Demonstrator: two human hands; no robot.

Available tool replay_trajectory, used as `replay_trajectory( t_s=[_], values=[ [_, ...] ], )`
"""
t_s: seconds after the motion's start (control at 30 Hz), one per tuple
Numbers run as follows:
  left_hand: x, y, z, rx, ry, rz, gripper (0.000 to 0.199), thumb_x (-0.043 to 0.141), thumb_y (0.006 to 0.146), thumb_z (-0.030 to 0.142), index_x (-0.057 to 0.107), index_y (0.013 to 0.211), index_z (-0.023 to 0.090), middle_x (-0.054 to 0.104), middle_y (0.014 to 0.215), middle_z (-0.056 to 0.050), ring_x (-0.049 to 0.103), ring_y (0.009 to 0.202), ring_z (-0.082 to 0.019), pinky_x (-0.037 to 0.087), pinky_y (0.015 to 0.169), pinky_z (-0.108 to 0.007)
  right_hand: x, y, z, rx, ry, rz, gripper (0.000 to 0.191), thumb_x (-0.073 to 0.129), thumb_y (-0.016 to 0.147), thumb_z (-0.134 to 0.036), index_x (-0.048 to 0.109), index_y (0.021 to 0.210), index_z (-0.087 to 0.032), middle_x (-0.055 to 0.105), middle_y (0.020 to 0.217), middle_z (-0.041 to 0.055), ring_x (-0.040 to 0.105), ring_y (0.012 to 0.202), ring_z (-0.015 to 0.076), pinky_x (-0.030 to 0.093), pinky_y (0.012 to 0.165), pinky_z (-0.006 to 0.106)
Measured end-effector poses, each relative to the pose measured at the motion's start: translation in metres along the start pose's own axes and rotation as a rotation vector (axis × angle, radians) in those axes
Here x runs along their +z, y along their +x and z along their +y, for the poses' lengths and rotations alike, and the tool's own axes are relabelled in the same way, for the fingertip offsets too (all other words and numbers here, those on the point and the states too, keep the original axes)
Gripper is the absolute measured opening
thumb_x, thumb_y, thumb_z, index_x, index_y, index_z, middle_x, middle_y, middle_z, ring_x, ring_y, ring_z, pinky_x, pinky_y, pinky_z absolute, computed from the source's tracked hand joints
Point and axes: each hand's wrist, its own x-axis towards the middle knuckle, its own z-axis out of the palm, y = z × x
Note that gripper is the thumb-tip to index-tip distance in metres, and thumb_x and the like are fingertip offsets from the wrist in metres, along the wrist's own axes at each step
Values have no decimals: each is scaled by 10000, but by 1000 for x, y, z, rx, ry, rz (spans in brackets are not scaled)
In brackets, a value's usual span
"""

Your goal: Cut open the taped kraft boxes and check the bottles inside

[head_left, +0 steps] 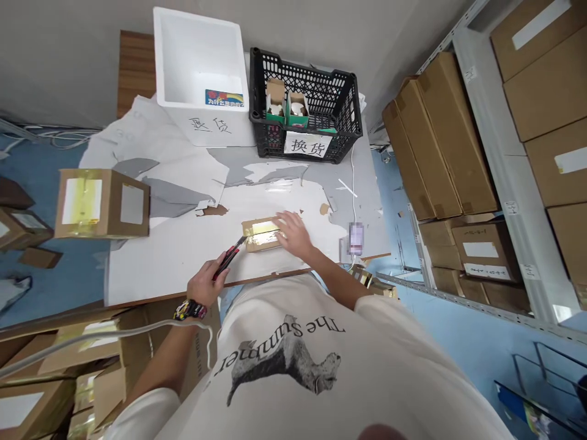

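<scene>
A small cardboard box (262,242) with shiny yellowish tape along its top lies flat near the front edge of the table. My left hand (206,282), a watch on its wrist, is closed around a black and red utility knife (228,258). The knife's tip meets the left end of the box; whether it has cut in, I cannot tell. Stretched out over the right end of the box, the fingers of my right hand (293,234) rest on it and hide that end.
A taped carton (103,203) stands at the table's left. Behind are a white foam bin (202,119) and a black crate (306,131) holding small boxes. A phone (356,238) with a cable lies at right. Shelves of cartons (440,140) stand farther right; more boxes (96,366) sit lower left.
</scene>
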Motion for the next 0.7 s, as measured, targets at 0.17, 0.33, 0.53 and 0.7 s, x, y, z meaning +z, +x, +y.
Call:
replay_trajectory(
  t_s=[0.17, 0.33, 0.53, 0.7],
  values=[
    [2, 1, -2, 6, 9, 12, 615, 472, 1159, 550, 616, 1690, 277, 781, 1339, -116, 764, 1122, -288, 565, 828, -324, 24, 65, -36, -176, -83, -234, 597, 671, 1146, -382, 553, 1721, -269, 600, 1729, 133, 550, 1559, 387, 298, 1386, 683],
    [4, 5, 2, 27, 35, -32, 600, 493, 1155, 506, 609, 1710, 312, 775, 1349, -119, 760, 1141, -287, 562, 801, -323, 37, 53, -18, -179, -94, -221, 464, 518, 1214, -394, 687, 1608, -217, 666, 1672, 134, 659, 1447, 351, 486, 1278, 545],
    [1, 24, 12, 42, 95, -106, 587, 465, 1173, 459, 573, 1739, 346, 764, 1373, -124, 742, 1139, -284, 555, 790, -332, 41, 50, -12, -212, -77, -104, 461, 431, 1237, -335, 757, 1520, -174, 743, 1569, 148, 707, 1375, 308, 526, 1217, 462],
    [-10, 44, -3, 49, 123, -105, 579, 458, 1178, 450, 570, 1739, 362, 753, 1351, -129, 729, 1115, -299, 547, 799, -347, 41, 49, -12, -148, -95, -126, 500, 376, 1258, -367, 847, 1264, -198, 863, 1115, 138, 775, 1060, 269, 552, 1071, 400]
  ],
)
